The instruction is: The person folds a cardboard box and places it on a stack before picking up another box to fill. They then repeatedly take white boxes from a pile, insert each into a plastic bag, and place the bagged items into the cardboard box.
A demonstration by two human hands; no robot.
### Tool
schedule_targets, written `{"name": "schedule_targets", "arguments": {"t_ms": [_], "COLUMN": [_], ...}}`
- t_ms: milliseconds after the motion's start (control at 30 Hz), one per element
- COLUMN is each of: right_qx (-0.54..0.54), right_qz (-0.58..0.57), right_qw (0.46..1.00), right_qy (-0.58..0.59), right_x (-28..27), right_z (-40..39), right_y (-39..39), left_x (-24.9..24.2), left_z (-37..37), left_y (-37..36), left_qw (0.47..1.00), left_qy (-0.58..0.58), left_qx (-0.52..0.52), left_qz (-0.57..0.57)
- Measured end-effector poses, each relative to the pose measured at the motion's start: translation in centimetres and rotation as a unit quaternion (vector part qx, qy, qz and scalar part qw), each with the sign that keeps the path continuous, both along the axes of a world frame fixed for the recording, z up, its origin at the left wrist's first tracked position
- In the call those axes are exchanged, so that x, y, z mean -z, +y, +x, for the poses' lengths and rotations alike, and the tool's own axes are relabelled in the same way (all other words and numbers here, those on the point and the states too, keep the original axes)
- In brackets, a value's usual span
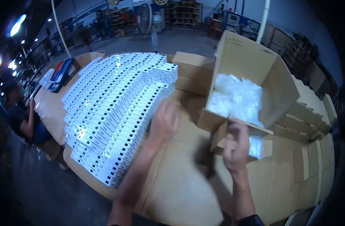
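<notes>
My left hand, blurred, reaches to the right side of a large block of white boxes stacked in tight rows, each with a small black square on its end. My right hand has its fingers bent at the left end of a cardboard flap, with the thumb lower down; I cannot tell what lies between them. Behind that flap, an open carton leans back, partly filled with clear plastic bags. More clear plastic shows below the flap, beside my right hand.
Cardboard covers the worktop. Stepped cardboard pieces line the right side, and a closed carton stands behind. At far left, a person is beside the table. A fan stands beyond it.
</notes>
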State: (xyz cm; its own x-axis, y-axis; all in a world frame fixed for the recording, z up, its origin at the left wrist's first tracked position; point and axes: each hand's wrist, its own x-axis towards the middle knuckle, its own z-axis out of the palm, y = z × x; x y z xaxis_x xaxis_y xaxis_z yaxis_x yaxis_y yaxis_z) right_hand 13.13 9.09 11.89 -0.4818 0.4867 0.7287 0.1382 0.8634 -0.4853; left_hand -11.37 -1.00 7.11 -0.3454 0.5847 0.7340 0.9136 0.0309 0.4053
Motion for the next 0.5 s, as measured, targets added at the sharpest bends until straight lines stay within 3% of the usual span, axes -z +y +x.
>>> {"name": "schedule_targets", "arguments": {"t_ms": [67,133,167,300,400,500], "right_qx": [-0.14,-0.179,-0.161,-0.12,-0.11,-0.08], "right_qz": [-0.098,-0.13,-0.075,-0.113,-0.12,-0.102], "right_qw": [0.985,0.975,0.984,0.986,0.986,0.99], "right_qy": [0.027,0.014,0.008,-0.004,-0.046,-0.064], "right_x": [-1.2,0.2,1.8,4.1,4.9,5.1], "right_z": [-6.6,-14.6,-18.4,-27.8,-30.4,-31.1], "right_y": [-1.0,1.2,3.0,8.0,9.9,10.6], "left_x": [-0.8,-1.3,-1.5,-1.3,-0.5,-0.1], "left_z": [-5.6,-10.0,-11.9,-16.5,-17.4,-17.6], "left_y": [1.4,3.3,4.0,7.0,8.2,8.3], "left_qw": [0.999,0.997,0.996,0.986,0.976,0.982], "left_qy": [0.037,0.065,0.082,0.165,0.215,0.177], "left_qx": [-0.038,-0.035,-0.031,-0.011,-0.03,-0.025], "left_qz": [0.01,0.006,0.002,-0.019,-0.033,-0.053]}}
